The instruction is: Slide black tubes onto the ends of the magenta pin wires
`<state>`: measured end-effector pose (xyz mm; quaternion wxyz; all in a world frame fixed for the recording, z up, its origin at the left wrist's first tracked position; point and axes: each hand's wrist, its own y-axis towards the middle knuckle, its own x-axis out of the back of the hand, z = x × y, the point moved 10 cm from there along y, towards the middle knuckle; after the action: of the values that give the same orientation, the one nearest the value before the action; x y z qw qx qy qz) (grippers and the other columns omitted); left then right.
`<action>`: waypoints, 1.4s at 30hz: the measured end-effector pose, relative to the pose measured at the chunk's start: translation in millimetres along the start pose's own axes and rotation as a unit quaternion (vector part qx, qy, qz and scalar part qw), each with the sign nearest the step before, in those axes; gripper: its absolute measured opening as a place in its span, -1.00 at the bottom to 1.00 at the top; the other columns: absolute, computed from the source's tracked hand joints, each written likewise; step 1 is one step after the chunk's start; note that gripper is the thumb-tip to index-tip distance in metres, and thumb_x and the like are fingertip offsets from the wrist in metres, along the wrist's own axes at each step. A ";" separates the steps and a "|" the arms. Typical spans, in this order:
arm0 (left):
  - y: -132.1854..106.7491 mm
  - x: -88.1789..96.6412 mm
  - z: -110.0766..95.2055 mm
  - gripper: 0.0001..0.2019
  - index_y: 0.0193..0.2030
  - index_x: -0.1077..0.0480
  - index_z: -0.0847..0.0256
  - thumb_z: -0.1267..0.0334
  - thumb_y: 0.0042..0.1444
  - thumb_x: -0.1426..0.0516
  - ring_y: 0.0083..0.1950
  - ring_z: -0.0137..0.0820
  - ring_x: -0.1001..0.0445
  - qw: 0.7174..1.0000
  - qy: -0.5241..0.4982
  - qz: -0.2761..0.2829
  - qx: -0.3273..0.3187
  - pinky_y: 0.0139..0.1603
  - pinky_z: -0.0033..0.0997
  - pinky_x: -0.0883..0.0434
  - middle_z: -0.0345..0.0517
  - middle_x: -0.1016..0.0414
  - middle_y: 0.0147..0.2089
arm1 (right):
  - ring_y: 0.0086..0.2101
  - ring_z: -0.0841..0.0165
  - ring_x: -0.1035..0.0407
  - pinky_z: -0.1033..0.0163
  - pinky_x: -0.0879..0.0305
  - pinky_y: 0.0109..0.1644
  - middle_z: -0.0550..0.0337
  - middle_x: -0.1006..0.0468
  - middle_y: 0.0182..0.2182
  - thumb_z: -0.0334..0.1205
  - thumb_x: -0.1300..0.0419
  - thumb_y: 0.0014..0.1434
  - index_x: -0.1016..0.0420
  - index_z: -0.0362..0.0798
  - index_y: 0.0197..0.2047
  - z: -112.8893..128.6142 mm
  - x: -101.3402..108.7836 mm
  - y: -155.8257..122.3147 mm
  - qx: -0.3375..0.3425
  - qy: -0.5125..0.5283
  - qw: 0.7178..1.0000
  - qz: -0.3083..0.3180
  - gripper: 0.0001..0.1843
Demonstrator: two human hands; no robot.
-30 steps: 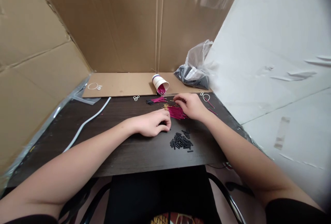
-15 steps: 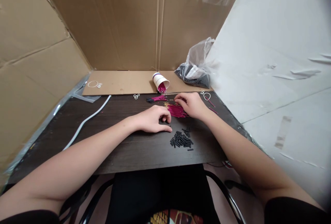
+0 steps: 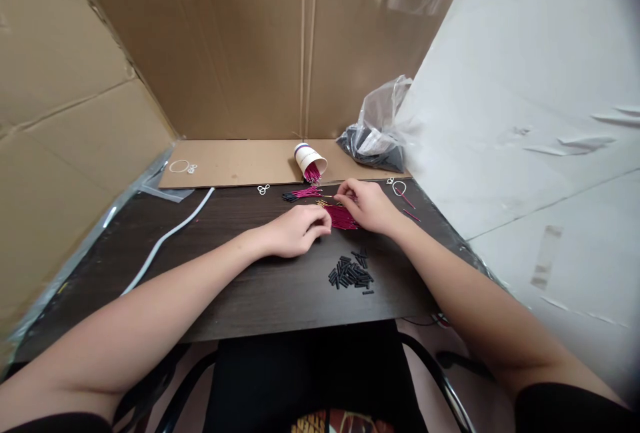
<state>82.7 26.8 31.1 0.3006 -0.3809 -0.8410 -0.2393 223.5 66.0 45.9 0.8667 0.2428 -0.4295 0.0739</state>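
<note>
My left hand [image 3: 299, 229] is at the near left side of a bundle of magenta wires [image 3: 344, 218] with gold-coloured ends. Its thumb and fingertips are drawn together; whatever they hold, if anything, is too small to make out. Over the far right side of the bundle, my right hand [image 3: 369, 206] pinches a thin wire [image 3: 327, 196] whose gold-coloured end points left. Beyond my left hand lies a smaller group of magenta wires with black ends [image 3: 303, 193]. A loose pile of short black sleeves [image 3: 350, 274] rests on the dark table nearer to me.
A white paper cup [image 3: 309, 158] lies tipped over with magenta wires in it. Right of it sits a clear plastic bag [image 3: 375, 146] of dark pieces. White rubber bands [image 3: 263, 189], a pale tube [image 3: 165, 239] and cardboard walls [image 3: 240, 53] surround the work area.
My left thumb has moved up and closed toward the fingers. My right hand has shifted slightly left, and its fingers are now at the gold-ended wire.
</note>
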 end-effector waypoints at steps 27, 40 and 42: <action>2.9 28.5 73.7 -0.93 -0.08 -0.63 0.36 0.43 0.32 -0.34 -0.39 -0.45 -0.58 0.922 -0.288 -0.206 0.156 -0.29 -0.42 -0.58 -0.04 -0.65 -0.34 | -0.38 0.31 -0.39 0.17 -0.27 -0.17 0.16 -0.64 -0.33 -0.16 -0.20 0.50 -0.52 0.00 -0.17 19.6 -2.3 -4.2 0.035 0.030 0.999 0.001 -0.83; 3.2 26.8 71.8 -0.93 -0.11 -0.63 0.33 0.39 0.31 -0.34 -0.39 -0.45 -0.55 0.936 -0.250 -0.201 0.147 -0.27 -0.40 -0.57 -0.07 -0.62 -0.36 | -0.35 0.28 -0.41 0.16 -0.28 -0.15 0.14 -0.64 -0.30 -0.17 -0.18 0.50 -0.51 0.01 -0.16 27.2 -2.0 -5.7 0.054 0.019 0.998 0.006 -0.84; 3.2 26.8 69.8 -0.93 -0.10 -0.63 0.33 0.38 0.31 -0.34 -0.39 -0.45 -0.54 0.938 -0.245 -0.199 0.141 -0.27 -0.40 -0.57 -0.07 -0.62 -0.35 | -0.35 0.28 -0.42 0.16 -0.28 -0.15 0.14 -0.64 -0.30 -0.18 -0.19 0.50 -0.51 0.01 -0.17 28.5 -2.6 -6.0 0.059 0.022 0.998 0.005 -0.84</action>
<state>48.4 86.1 0.9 0.0824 -0.2059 -0.9724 -0.0722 203.7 47.3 56.4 0.8597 0.2900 -0.4061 0.1093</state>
